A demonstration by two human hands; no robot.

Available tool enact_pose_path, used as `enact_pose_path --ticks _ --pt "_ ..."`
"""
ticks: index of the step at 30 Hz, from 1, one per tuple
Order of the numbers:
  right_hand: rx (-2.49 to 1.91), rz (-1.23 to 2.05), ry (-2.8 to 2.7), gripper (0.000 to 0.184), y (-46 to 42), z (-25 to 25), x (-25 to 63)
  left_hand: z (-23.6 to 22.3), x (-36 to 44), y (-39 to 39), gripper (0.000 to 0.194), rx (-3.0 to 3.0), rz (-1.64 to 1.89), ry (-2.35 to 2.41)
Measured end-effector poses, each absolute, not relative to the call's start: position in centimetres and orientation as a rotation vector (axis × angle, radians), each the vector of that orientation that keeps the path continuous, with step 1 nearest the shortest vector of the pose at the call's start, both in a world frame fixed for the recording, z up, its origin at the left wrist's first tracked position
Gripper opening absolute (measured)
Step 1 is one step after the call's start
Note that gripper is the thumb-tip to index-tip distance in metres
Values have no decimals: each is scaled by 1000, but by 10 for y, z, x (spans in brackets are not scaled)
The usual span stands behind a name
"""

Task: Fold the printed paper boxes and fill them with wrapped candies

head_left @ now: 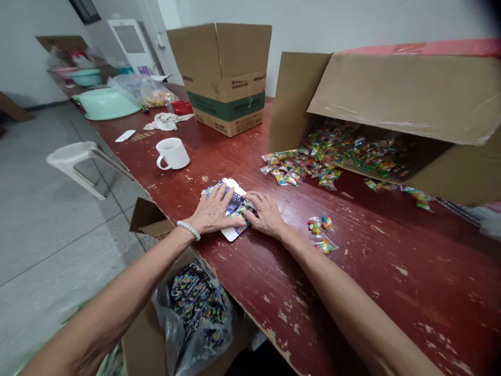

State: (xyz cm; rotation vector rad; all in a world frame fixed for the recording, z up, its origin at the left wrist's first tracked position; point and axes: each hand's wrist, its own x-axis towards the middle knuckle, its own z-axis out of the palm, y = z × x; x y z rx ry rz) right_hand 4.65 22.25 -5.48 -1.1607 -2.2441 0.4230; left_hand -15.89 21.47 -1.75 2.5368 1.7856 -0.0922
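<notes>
A flat, printed small carton (237, 201) in dark purple with bright colours lies on the red table, white flaps showing at both ends. My left hand (214, 209) rests on its left part, fingers stretched out, a beaded bracelet at the wrist. On the carton's right side lies my right hand (266, 213), its fingers extended and slightly bent. Both hands press on the carton from above and cover much of it. Just right of my right hand are several small clear packets of colourful candies (314, 225).
A tipped cardboard box (391, 94) spills candy packets (291, 169) at the right. Behind stands another cardboard box (223, 83). A white mug (174, 153) is near the left edge. Below, a plastic-lined box holds printed packs (198, 297). A white stool (78, 156) stands beside the table.
</notes>
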Motion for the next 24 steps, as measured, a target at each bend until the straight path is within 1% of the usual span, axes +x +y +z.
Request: enact_pose_path --ticks 4,9,12,16,18,20,24 --pt "-1151 414 -2268 44 210 -54 58 -20 -154 205 111 2524 -26 1747" --pt "-1231 477 -2169 51 204 -54 57 -10 -156 208 106 2515 -101 1729" --pt "-1203 496 -2054 49 201 -57 60 -3 -154 207 103 2538 -111 1742" --pt "-1154 506 -1923 45 195 -62 68 1 -146 192 105 2662 44 1805" --pt "-1168 497 -1855 43 192 -65 71 -2 -142 180 104 2759 120 1749" --pt "-1174 466 -1791 40 189 -66 73 -9 -138 167 99 2839 166 1658" --pt "-1164 371 -1709 32 184 -68 75 -28 -130 148 75 2879 336 1669"
